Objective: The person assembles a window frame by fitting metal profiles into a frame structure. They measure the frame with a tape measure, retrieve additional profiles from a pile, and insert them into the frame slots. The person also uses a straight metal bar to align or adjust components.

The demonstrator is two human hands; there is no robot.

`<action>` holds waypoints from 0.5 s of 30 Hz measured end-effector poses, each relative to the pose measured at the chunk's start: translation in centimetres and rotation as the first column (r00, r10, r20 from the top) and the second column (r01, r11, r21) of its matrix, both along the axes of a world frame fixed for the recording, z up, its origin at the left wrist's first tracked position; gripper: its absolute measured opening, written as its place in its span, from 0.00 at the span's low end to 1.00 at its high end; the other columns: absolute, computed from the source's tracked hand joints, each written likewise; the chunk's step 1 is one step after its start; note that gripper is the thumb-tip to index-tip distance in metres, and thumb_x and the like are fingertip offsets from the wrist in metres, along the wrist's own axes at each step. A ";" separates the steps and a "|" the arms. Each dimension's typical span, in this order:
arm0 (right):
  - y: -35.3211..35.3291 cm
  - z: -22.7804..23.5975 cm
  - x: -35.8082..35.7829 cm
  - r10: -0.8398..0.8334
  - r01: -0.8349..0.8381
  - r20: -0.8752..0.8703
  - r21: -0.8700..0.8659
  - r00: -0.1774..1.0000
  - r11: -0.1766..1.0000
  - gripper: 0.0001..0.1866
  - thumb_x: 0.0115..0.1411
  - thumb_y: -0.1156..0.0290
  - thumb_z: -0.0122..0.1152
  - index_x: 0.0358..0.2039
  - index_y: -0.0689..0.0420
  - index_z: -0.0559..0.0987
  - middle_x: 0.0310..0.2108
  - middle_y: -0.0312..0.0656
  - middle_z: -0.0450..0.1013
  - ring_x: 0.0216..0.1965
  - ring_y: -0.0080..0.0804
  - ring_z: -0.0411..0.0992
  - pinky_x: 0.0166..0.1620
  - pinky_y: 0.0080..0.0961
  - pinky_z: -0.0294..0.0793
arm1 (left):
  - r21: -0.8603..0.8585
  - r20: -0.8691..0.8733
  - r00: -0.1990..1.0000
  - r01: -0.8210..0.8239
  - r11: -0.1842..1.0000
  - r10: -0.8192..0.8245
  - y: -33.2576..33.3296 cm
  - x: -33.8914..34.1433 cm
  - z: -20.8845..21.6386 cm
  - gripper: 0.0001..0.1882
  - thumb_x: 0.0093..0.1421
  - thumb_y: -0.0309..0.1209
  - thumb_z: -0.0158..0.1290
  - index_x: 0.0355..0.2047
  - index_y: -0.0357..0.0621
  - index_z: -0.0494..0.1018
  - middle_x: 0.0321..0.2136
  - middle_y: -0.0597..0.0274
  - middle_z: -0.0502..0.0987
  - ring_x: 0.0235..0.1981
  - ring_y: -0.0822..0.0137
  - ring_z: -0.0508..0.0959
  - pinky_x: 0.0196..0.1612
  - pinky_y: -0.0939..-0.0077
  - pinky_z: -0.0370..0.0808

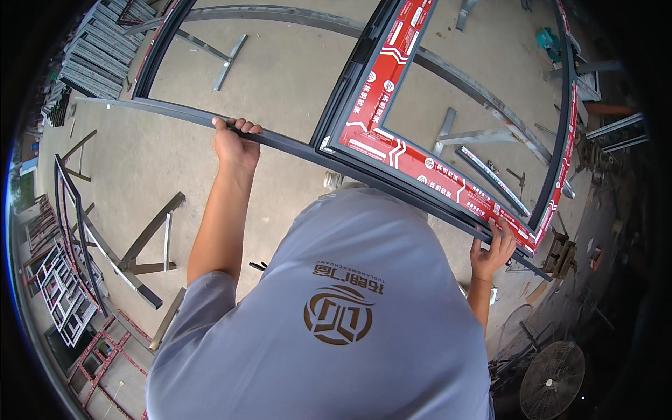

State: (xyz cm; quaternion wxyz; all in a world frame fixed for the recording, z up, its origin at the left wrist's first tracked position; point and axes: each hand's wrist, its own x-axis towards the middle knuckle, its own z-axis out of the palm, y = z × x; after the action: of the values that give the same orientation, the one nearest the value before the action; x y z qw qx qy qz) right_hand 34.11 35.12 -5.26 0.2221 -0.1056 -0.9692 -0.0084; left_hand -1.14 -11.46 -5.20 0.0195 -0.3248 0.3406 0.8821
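A large dark grey window frame [294,143] is held out flat in front of the person, above a concrete floor [280,70], and its near rail runs across the picture from the upper left down to the lower right. The left hand [235,143] is closed over that near rail towards its left part, the fingers [241,126] curled over the top edge so that the rail is gripped fully. The right hand [491,250] is set on the same rail near the frame's lower right corner, its fingers [505,231] hooked up over the edge beside the red and white protective film [420,164] and wrapped around it. That film is seen along the inner sash [357,105], which fills the right half of the frame, while the left half is open and the floor is seen through it. The person's grey shirt [336,336] with a brown round emblem fills the lower middle of the view. Under the frame, metal trestles [483,133] are stood on the floor, and another low metal stand [143,255] is set to the left. At the upper left a stack of grey metal profiles [101,49] is piled, and further frames [66,280] are leaned along the left edge. A round floor fan [551,379] is placed at the lower right, well apart from the hands.
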 end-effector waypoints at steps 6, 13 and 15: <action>-0.2 1.2 0.4 0.060 -0.052 0.059 -0.132 0.996 0.990 0.22 0.55 0.64 0.70 0.48 0.59 0.78 0.48 0.46 0.77 0.47 0.48 0.73 0.54 0.43 0.65 | 0.129 -0.133 0.987 0.104 0.986 -0.087 4.4 2.6 3.4 0.34 0.72 0.63 0.26 0.30 0.45 0.62 0.23 0.63 0.64 0.27 0.64 0.66 0.38 0.67 0.70; -0.5 -1.1 1.6 -0.019 0.033 0.056 -0.264 0.998 0.964 0.19 0.60 0.69 0.66 0.51 0.60 0.77 0.47 0.51 0.76 0.49 0.55 0.72 0.55 0.45 0.69 | 0.249 -0.357 0.911 0.304 0.919 -0.205 6.7 2.6 9.2 0.43 0.67 0.72 0.25 0.33 0.41 0.70 0.26 0.58 0.72 0.35 0.57 0.71 0.49 0.59 0.70; -0.1 -1.9 2.6 -0.054 0.066 0.055 -0.252 0.997 0.966 0.19 0.61 0.69 0.65 0.51 0.60 0.77 0.47 0.51 0.76 0.49 0.55 0.72 0.54 0.45 0.69 | 0.237 -0.398 0.883 0.362 0.902 -0.250 7.2 2.6 10.2 0.45 0.66 0.73 0.25 0.35 0.41 0.71 0.26 0.58 0.72 0.35 0.57 0.71 0.49 0.58 0.70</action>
State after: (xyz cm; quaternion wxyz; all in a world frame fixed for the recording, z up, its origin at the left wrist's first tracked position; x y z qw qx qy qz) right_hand 36.74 35.01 -7.15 0.1835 -0.1621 -0.9637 0.1062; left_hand 1.45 -4.26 5.01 0.1475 -0.0933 0.2460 0.9534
